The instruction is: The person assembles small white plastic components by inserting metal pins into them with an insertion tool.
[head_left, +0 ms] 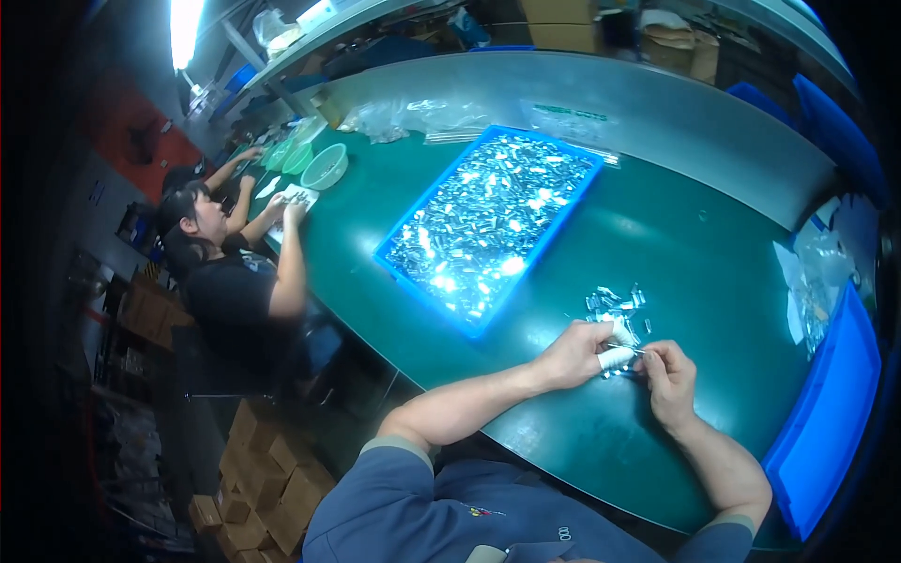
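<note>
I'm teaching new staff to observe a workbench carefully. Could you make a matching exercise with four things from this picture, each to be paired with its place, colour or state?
Things
1. Blue tray
2. Left hand
3. Small loose heap of shiny pieces
4. Stacked boxes

Places, colours, states
A. Brown, below table height at the lower left
B. Wearing white coverings on its fingers
C. Spread with a great many shiny parts
D. Directly on the green table top, close to the person's hands

Right pairs: 1-C, 2-B, 3-D, 4-A

left grip (584, 357): pinched | right grip (670, 383): pinched | 2 forearms (479, 402): angled inward
</note>
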`<action>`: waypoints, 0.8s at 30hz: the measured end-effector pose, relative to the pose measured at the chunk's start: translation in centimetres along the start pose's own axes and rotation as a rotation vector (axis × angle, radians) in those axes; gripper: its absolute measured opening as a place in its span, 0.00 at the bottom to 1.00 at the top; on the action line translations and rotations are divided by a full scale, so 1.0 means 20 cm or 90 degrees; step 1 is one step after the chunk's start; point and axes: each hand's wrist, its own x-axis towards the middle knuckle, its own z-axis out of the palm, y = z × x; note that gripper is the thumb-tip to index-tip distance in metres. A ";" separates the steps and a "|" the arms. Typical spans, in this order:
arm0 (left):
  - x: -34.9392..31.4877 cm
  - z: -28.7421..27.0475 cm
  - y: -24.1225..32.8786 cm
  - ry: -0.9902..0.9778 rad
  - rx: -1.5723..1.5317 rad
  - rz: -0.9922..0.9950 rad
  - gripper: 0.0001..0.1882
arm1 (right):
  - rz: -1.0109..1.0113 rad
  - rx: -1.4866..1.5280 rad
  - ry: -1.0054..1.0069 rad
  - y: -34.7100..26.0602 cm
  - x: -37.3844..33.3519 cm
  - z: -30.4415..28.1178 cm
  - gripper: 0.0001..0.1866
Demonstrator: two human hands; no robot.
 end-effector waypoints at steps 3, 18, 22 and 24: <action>-0.02 0.02 0.01 -0.002 0.019 0.022 0.09 | 0.004 -0.031 -0.014 -0.01 0.01 0.00 0.10; -0.01 0.05 0.04 0.064 0.160 0.159 0.08 | 0.132 0.064 -0.046 -0.01 0.02 -0.02 0.20; -0.01 0.06 0.06 0.077 0.180 0.143 0.09 | 0.022 0.123 0.029 0.04 0.04 0.03 0.19; -0.02 0.06 0.08 0.076 0.194 0.149 0.09 | 0.035 0.103 0.012 0.04 0.04 0.01 0.19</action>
